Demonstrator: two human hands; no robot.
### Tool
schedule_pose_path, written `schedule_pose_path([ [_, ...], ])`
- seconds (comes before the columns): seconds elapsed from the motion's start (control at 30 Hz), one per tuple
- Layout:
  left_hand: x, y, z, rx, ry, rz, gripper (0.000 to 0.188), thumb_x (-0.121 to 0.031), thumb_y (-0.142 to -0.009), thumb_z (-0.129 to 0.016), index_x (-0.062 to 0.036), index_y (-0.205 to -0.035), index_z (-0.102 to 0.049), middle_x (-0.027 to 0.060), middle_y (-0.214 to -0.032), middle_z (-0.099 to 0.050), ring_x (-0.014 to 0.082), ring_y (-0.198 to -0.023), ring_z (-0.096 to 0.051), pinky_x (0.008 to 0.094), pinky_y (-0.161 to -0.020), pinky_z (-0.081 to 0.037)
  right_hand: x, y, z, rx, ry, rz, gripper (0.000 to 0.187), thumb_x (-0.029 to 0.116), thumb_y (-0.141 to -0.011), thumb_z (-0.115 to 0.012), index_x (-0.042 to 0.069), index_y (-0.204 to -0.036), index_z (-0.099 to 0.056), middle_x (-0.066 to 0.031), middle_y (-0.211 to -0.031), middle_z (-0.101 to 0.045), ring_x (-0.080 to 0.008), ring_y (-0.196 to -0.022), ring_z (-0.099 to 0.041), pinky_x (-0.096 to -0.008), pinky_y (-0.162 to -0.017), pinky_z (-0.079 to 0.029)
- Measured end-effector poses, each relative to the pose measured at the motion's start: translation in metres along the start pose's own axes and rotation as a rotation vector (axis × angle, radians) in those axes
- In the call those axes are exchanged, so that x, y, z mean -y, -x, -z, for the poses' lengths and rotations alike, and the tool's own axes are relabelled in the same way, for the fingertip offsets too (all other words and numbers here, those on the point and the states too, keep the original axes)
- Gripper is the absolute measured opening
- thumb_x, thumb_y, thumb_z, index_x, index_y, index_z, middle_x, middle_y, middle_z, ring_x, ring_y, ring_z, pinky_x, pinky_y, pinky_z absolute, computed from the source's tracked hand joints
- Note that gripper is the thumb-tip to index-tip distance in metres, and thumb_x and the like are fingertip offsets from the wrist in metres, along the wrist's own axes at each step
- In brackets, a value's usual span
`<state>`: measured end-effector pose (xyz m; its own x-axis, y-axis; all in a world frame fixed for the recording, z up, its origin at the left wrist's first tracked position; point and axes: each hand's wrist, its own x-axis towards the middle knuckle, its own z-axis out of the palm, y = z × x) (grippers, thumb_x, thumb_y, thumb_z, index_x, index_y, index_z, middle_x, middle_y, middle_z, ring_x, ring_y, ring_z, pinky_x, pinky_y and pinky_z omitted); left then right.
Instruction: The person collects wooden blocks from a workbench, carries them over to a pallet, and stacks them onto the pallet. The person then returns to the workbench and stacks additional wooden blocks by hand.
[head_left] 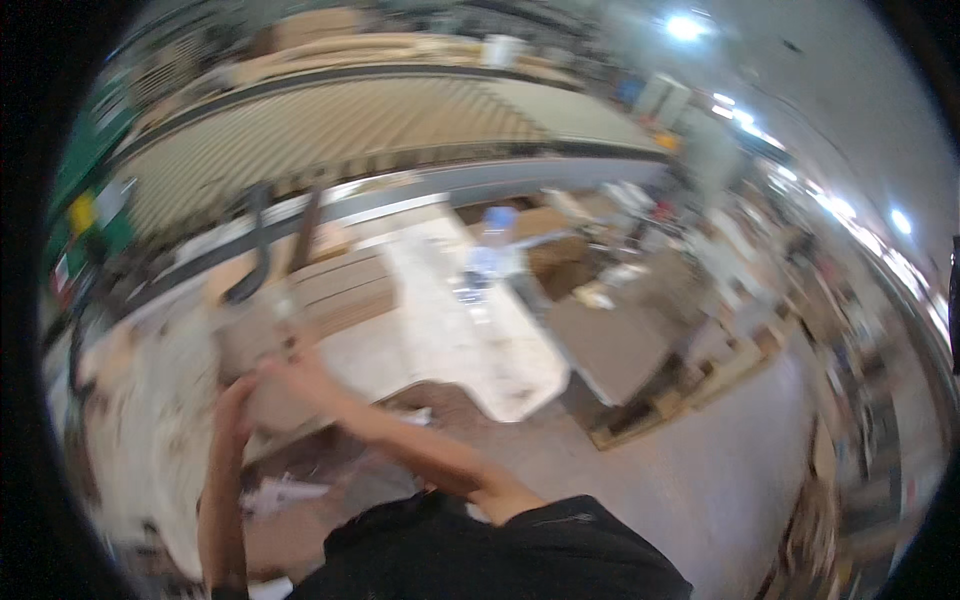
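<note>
Motion blurs the whole head view. My left hand (236, 402) is at the left edge of a brown board-like piece (280, 406). Close beside it, my right hand (292, 375) reaches across from the right and touches or overlaps the same piece. The fingers of both hands are smeared, so their grip does not show. Just beyond the hands, a stack of flat brown boards (345, 290) lies on the pale worktable (450, 335). A dark curved bar (260, 245) and a brown upright bar (308, 230) rise behind the hands.
A clear plastic bottle (487, 255) with a blue top stands on the worktable. To its right, a wooden-edged bin (610, 345) holds brown boards and scraps. A long ribbed conveyor (330, 135) runs behind the table. Loose brown sheets (815, 500) lie at the far right.
</note>
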<state>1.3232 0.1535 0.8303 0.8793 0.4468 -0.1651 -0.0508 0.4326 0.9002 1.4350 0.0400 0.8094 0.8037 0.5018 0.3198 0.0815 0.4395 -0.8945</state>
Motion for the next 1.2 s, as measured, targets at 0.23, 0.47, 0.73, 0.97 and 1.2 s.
schedule_pose_path([
  [0.23,-0.019,0.003,-0.021,0.177,-0.077,-0.279,0.083,-0.003,-0.071,-0.069,-0.0099,-0.141,-0.025,0.0097,-0.132,-0.045,0.0224,-0.124,-0.042,0.0376,-0.103,-0.036,0.035,-0.013,0.022,0.288,-0.032,-0.112,0.087,0.018,-0.073,-0.078,-0.001,-0.14,-0.026,-0.0156,-0.133,-0.042,-0.0242,-0.122,-0.042,-0.0369,-0.101,-0.038],
  [0.47,-0.032,0.03,0.014,0.131,-0.33,-0.332,0.103,-0.014,-0.069,-0.078,-0.0096,-0.144,-0.008,0.0079,-0.14,-0.031,0.0227,-0.131,-0.028,0.0382,-0.109,-0.023,0.047,-0.006,-0.01,0.471,-0.114,-0.012,0.093,0.018,-0.074,-0.077,0.002,-0.144,-0.018,-0.0149,-0.138,-0.033,-0.0242,-0.123,-0.04,-0.0372,-0.101,-0.037],
  [0.73,0.016,-0.002,0.038,0.066,-0.617,-0.518,0.1,-0.018,-0.067,-0.083,-0.0044,-0.143,-0.019,0.0121,-0.141,-0.033,0.0242,-0.129,-0.033,0.0397,-0.107,-0.032,0.018,-0.017,0.036,0.581,0.352,0.105,0.108,0.016,-0.072,-0.078,0.0,-0.145,-0.001,-0.0168,-0.144,-0.025,-0.0246,-0.128,-0.035,-0.0395,-0.104,-0.036],
  [0.97,0.013,0.014,0.082,-0.132,-0.754,-0.431,0.07,-0.022,-0.074,-0.076,0.0017,-0.131,-0.042,0.0127,-0.122,-0.053,0.0238,-0.11,-0.053,0.037,-0.09,-0.044,-0.033,-0.014,-0.009,0.544,0.216,0.154,0.125,0.049,-0.059,-0.084,-0.001,-0.142,-0.006,-0.0182,-0.14,-0.029,-0.0249,-0.131,-0.028,-0.0352,-0.106,-0.027],
  [1.2,0.024,-0.012,0.073,-0.012,-0.483,-0.397,0.077,-0.018,-0.072,-0.075,-0.0006,-0.135,-0.033,0.0126,-0.123,-0.049,0.0248,-0.11,-0.049,0.0373,-0.092,-0.041,0.021,-0.012,-0.002,0.534,0.034,0.109,0.105,0.029,-0.062,-0.084,0.005,-0.138,-0.015,-0.0089,-0.125,-0.038,-0.0186,-0.119,-0.034,-0.0323,-0.101,-0.031],
])
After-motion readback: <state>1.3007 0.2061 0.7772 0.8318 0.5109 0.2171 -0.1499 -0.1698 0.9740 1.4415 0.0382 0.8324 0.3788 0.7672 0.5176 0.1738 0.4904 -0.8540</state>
